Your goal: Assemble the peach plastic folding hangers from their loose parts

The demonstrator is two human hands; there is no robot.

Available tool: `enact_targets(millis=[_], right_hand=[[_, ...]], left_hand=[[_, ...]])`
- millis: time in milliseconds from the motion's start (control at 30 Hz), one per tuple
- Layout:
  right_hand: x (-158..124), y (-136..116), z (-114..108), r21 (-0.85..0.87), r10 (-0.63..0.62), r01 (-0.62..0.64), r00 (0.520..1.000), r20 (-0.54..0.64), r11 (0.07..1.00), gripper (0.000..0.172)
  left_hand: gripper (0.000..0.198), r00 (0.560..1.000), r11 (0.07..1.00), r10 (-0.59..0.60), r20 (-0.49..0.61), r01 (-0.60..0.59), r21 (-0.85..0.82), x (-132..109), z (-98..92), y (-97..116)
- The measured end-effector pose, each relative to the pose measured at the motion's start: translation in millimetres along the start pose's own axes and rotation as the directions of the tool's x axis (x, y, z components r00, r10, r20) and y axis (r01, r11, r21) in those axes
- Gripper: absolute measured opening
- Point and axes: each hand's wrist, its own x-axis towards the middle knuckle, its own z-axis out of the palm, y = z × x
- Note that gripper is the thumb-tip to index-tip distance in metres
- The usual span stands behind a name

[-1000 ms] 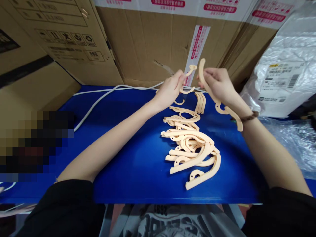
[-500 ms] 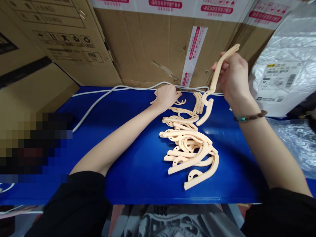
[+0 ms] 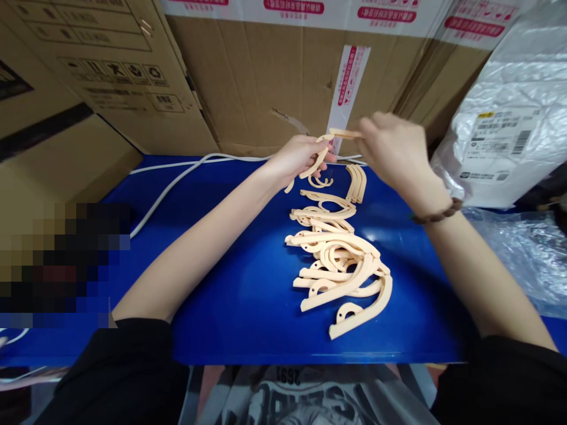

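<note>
Left grip (image 3: 299, 156) curls round a smooth, curved beige piece (image 3: 317, 163); right grip (image 3: 393, 146) pinches a slender bar (image 3: 344, 134)

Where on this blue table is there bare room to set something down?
Bare blue table shows between the beige hangers and left forearm, between the hangers and right forearm, and between the left forearm and white cable. It is crowded down the middle under the hangers, and at the right, where clear plastic wrap lies.

There are two hands (image 3: 297, 158), one bracelet (image 3: 439, 213), one white parcel (image 3: 500, 88) and three beige strips (image 3: 355, 184) side by side
</note>
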Motion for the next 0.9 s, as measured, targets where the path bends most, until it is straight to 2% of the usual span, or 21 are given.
enact_targets(millis=[67, 100, 233, 333, 400, 467, 500, 600, 700, 767, 800, 900], right_hand=[[-1.7, -12.6, 5.4, -0.043, -0.036, 0.040, 0.996, 0.084, 0.998, 0.028], [-1.9, -17.6, 8.4, -0.029, -0.016, 0.019, 0.994, 0.106, 0.999, 0.029], [0.5, -26.3, 13.1, 0.116, 0.092, -0.114, 0.980, 0.178, 0.987, 0.030], [3.7, -24.2, 13.3, 0.237, 0.058, -0.102, 0.980, 0.188, 0.966, 0.039], [6.5, -19.0, 17.4, 0.410, 0.068, -0.151, 0.975, 0.210, 0.899, 0.041], [10.0, -10.1, 24.2, 0.557, 0.143, -0.286, 0.947, 0.286, 0.779, 0.037], [11.8, -4.3, 27.5, 0.566, 0.199, -0.365, 0.921, 0.334, 0.740, 0.035], [15.9, 16.2, 31.7, 0.493, 0.324, -0.451, 0.889, 0.323, 0.744, 0.036], [12.8, 34.8, 25.7, 0.402, 0.394, -0.439, 0.898, 0.195, 0.803, 0.027], [3.8, 43.0, 19.7, 0.339, 0.376, -0.397, 0.918, 0.129, 0.853, 0.021], [-2.8, 45.8, 17.4, 0.299, 0.346, -0.361, 0.933, 0.102, 0.884, 0.020], [-28.4, 50.3, 15.9, 0.087, 0.192, -0.198, 0.979, 0.070, 0.976, 0.021]], left_hand=[[0.023, 0.999, 1.000, -0.002, 0.047, 0.002, 0.006, -2.9, 4.2, 0.4], [0.025, 0.998, 1.000, 0.002, 0.056, -0.003, 0.020, -4.5, 6.2, 0.9], [0.028, 0.997, 0.981, 0.063, -0.048, -0.053, 0.185, -10.1, 11.7, 2.6], [0.028, 0.981, 0.937, 0.171, -0.096, -0.132, 0.323, -11.1, 11.6, 0.0], [0.025, 0.946, 0.874, 0.306, -0.102, -0.237, 0.424, -10.1, 7.2, -2.5], [0.020, 0.900, 0.806, 0.417, -0.123, -0.304, 0.507, -8.0, -2.3, -3.7], [0.018, 0.889, 0.794, 0.434, -0.143, -0.303, 0.527, -6.6, -9.2, -3.8], [0.022, 0.913, 0.843, 0.332, -0.238, -0.173, 0.510, -1.4, -37.1, -3.8], [0.016, 0.931, 0.841, 0.193, -0.309, 0.005, 0.541, 2.2, -68.9, -8.0], [0.014, 0.934, 0.787, 0.056, -0.354, 0.177, 0.591, 2.7, -86.8, -13.9], [0.014, 0.928, 0.765, 0.022, -0.373, 0.224, 0.604, 2.7, -94.0, -17.6], [0.016, 0.918, 0.715, -0.016, -0.396, 0.287, 0.637, 3.8, -108.4, -29.1]])
